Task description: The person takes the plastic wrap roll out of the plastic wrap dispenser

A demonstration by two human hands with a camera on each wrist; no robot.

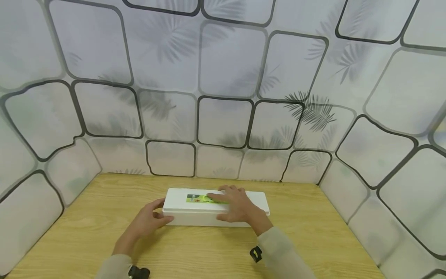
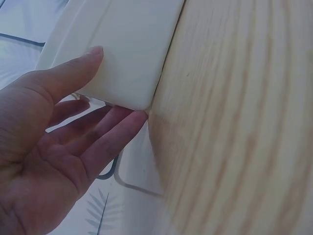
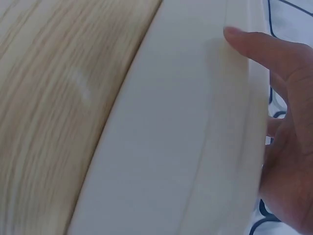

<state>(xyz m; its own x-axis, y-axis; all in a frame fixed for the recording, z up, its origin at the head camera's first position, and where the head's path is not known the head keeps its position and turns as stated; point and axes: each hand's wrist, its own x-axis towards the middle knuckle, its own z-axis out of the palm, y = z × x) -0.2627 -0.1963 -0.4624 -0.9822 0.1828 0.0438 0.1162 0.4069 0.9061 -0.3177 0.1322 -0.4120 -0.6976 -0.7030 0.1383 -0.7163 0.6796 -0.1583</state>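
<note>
A long white lidded box (image 1: 195,219) lies on the table, its lid (image 1: 175,200) on top with a green and yellow label (image 1: 193,198). My left hand (image 1: 148,221) grips the box's left end. In the left wrist view its thumb (image 2: 80,68) presses the front wall while the other fingers reach round the end. Across the lid's right half lies my right hand (image 1: 238,205), fingers spread over the top and covering part of the label. Its thumb (image 3: 249,43) bends down onto the front side, near the lid's edge, in the right wrist view.
The wood-grain table (image 1: 195,252) meets a patterned backdrop (image 1: 223,124) behind the box and on both sides. Each wrist carries a small black device, the left one (image 1: 139,272) and the right one (image 1: 256,254), below the light sleeves.
</note>
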